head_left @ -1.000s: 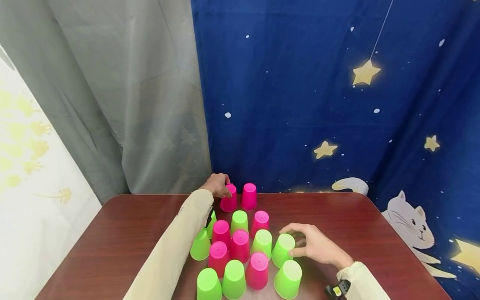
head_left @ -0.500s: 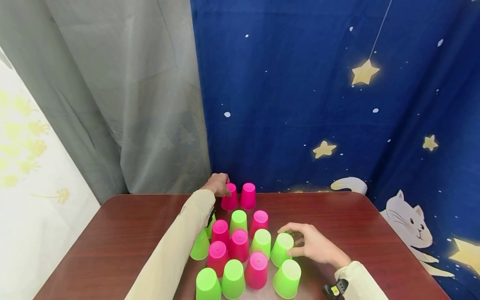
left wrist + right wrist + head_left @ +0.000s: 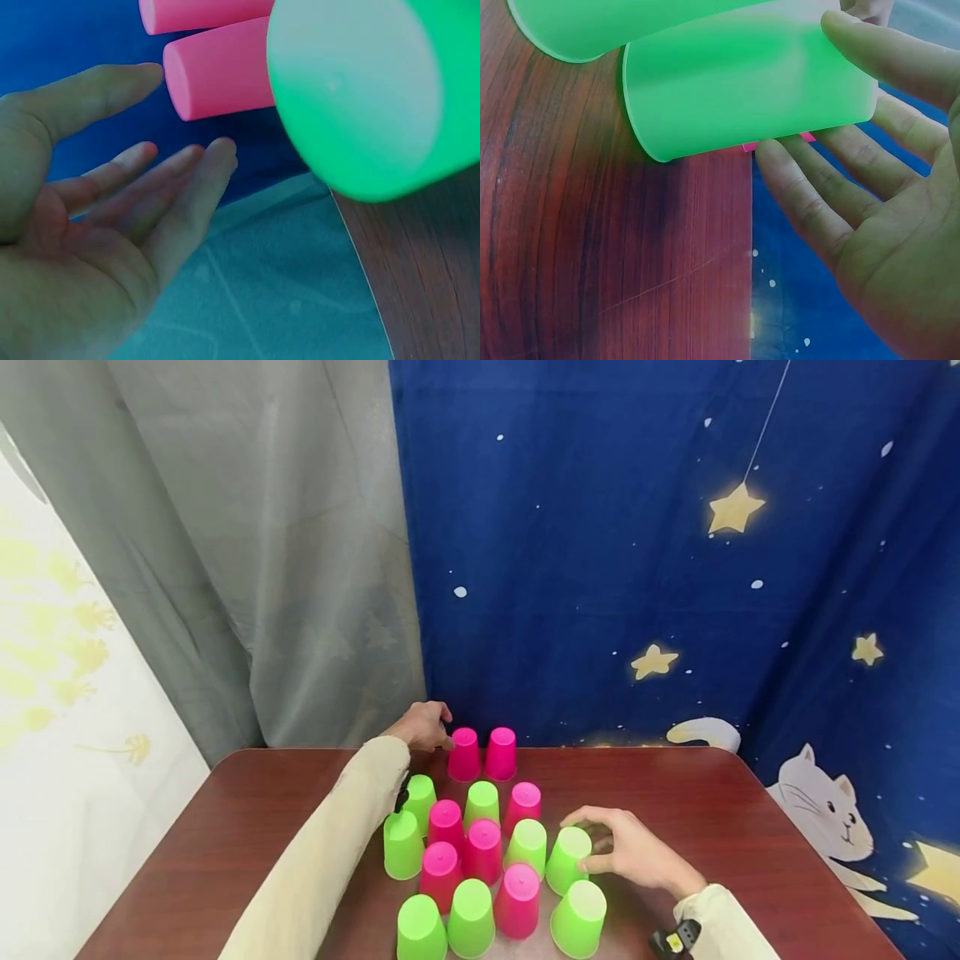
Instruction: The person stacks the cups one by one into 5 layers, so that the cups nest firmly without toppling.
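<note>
At the table's far edge my left hand point(image 3: 422, 725) is just left of an upside-down pink cup point(image 3: 464, 758), a second pink cup point(image 3: 501, 756) standing beside it. Its loosely bent fingers hold nothing; in the left wrist view the thumb tip lies close to that pink cup point(image 3: 221, 75), and I cannot tell if they touch. My right hand point(image 3: 633, 852) curls round an upside-down green cup point(image 3: 567, 864) at the right of the group. The right wrist view has the thumb on this green cup point(image 3: 735, 90), with fingers passing behind it.
Several more upside-down green and pink cups stand close together, among them a front pink cup point(image 3: 517, 902) and a front-right green cup point(image 3: 579, 918). A green cup point(image 3: 360, 90) looms near the left wrist camera. Curtains point(image 3: 540, 568) hang behind the brown table point(image 3: 705, 802).
My left hand has let go of the far left pink cup and shifted left, away from it. That cup had slid slightly towards its pink neighbour. My right hand stays at its green cup.
</note>
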The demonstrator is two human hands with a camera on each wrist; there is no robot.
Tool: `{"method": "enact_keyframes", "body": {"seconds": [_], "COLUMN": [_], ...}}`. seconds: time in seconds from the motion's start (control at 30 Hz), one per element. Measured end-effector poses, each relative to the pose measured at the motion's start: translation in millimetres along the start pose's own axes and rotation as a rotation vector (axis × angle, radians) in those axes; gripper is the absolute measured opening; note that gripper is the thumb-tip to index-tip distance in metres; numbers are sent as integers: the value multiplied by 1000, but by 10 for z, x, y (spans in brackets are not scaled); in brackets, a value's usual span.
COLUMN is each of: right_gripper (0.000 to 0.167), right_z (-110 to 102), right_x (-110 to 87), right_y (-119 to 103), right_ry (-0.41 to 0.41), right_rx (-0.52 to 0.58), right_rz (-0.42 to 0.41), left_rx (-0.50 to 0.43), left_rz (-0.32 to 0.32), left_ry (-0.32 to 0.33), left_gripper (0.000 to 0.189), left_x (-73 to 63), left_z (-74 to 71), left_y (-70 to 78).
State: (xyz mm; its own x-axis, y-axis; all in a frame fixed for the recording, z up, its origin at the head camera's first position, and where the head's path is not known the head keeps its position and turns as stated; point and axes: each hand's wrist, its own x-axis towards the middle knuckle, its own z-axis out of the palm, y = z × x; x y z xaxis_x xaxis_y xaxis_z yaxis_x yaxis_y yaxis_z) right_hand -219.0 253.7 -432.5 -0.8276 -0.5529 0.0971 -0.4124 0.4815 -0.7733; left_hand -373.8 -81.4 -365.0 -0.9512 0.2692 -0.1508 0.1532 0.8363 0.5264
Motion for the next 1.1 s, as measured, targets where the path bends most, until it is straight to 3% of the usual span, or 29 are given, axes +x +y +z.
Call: {"method": "enact_keyframes", "body": {"seconds": [0.3,0.6,0.9,1.1], "right_gripper": [45,46,47,45], "right_z": [-63,-214,-326,-348], "right_x": [61,199,448,614], "right_y": [11,42,132,183], "right_ry": [7,2,21,82], "right_rx": [-19,-30,-43,-87], "right_rz": [-24,-13,0,0], "left_rx": [-139,-136,-174,-210], "left_rz": [171,259,242,219], "left_ry": [0,116,292,320], "left_gripper": [31,23,18,18], "left_x": [-371,-874,-1417,-1661], "left_z": [-153,-74,160,372], "left_y": [-265,-601,-815,-818]}}
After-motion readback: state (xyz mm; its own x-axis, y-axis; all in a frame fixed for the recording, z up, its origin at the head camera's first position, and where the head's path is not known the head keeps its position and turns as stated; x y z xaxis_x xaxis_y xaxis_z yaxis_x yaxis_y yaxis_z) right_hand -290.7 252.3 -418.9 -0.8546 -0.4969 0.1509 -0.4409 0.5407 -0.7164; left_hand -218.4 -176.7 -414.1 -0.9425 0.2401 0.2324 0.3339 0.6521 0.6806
